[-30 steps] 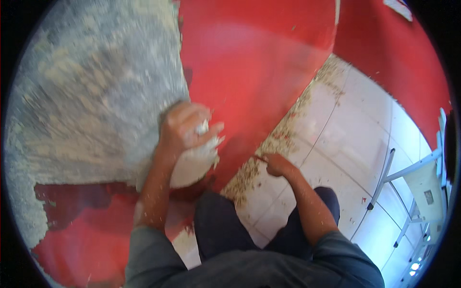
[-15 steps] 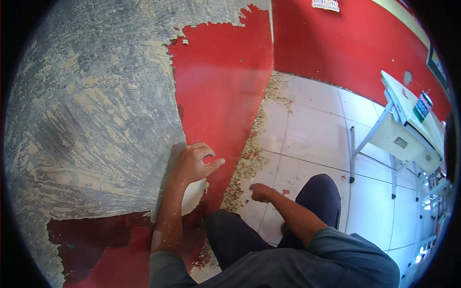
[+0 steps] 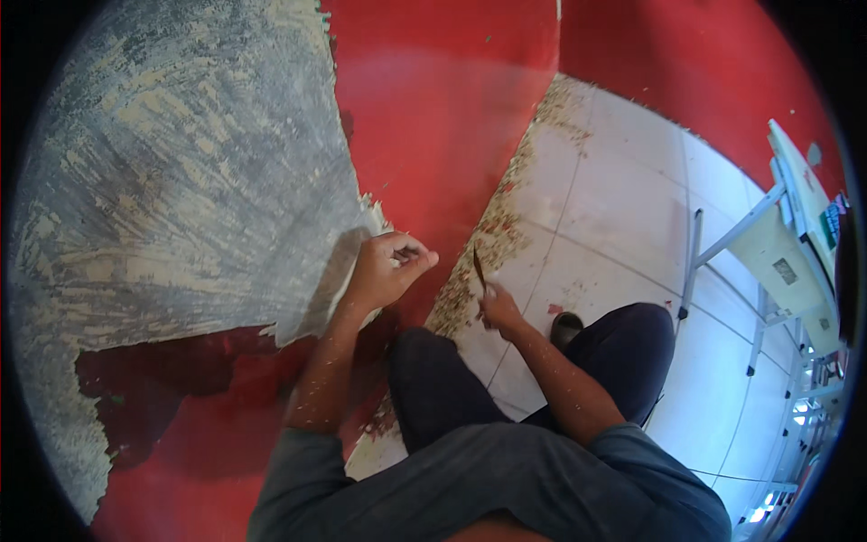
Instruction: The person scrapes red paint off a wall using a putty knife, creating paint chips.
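Note:
My left hand (image 3: 393, 269) is against the wall at the ragged border between bare grey plaster (image 3: 181, 199) and red paint (image 3: 433, 117). Its fingers are curled and the thumb is drawn in close to them; anything between them is too small to make out. A pale, lifted edge of paint (image 3: 373, 215) shows just above this hand. Over the floor, my right hand (image 3: 499, 309) grips a thin-bladed scraper (image 3: 479, 266), its dark narrow blade pointing up and away from me. The scraper's handle is hidden in the fist.
Paint flakes (image 3: 492, 239) litter the white tiled floor (image 3: 623, 199) along the wall's foot. My bent knees (image 3: 623, 348) are below my hands. At the right stands a pale table (image 3: 781, 253) with metal legs, holding a green can (image 3: 831, 221). A second red wall (image 3: 686, 63) meets the first one.
My view has tilted and shifted downward. My left thumb has closed in toward the fingers. My right hand has turned and lifted, so the scraper's blade now shows.

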### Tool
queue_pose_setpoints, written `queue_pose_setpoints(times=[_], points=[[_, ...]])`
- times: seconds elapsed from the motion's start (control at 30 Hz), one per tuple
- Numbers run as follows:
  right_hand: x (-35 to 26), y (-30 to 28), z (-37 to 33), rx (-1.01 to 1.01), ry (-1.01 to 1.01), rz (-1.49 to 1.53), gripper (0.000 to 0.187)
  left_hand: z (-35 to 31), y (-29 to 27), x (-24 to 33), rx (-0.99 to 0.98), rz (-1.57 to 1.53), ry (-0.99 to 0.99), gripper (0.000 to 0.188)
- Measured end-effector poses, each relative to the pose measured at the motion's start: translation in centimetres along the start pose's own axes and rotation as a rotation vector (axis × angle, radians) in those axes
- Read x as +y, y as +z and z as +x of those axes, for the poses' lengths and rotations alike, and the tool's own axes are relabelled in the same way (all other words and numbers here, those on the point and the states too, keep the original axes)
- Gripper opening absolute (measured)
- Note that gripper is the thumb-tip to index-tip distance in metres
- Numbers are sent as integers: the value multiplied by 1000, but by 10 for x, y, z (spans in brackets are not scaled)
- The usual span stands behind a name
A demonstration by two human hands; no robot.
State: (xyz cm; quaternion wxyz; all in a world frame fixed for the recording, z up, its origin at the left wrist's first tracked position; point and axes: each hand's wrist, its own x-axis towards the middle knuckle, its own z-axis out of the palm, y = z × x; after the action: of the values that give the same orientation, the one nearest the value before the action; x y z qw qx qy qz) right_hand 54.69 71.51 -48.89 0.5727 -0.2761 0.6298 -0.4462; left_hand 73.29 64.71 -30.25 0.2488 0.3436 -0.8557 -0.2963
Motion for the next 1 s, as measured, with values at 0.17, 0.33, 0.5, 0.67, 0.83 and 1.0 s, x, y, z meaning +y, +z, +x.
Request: queue_pose_setpoints(times=[0.17, 0.33, 0.5, 0.67, 0.83, 1.0], points=[[-59, 66, -31, 164, -1014, -178, 51, -6, 43, -18, 391, -582, -356, 38], [-95, 81, -84, -172, -658, -145, 52, -16, 48, -3, 416, -1036, -406, 47], [-82, 81, -71, -166, -693, -284, 57, -18, 65, -3, 481, -760, -491, 43], [-92, 85, -64, -223, -720, -282, 60, -6, 51, -7, 565, -597, -563, 41], [-106, 83, -56, -215, -659, -169, 56, 16, 41, 5, 543, -139, -631, 38], [-101, 85, -53, -266, -618, -168, 61, 10, 44, 0, 519, -91, -583, 39]])
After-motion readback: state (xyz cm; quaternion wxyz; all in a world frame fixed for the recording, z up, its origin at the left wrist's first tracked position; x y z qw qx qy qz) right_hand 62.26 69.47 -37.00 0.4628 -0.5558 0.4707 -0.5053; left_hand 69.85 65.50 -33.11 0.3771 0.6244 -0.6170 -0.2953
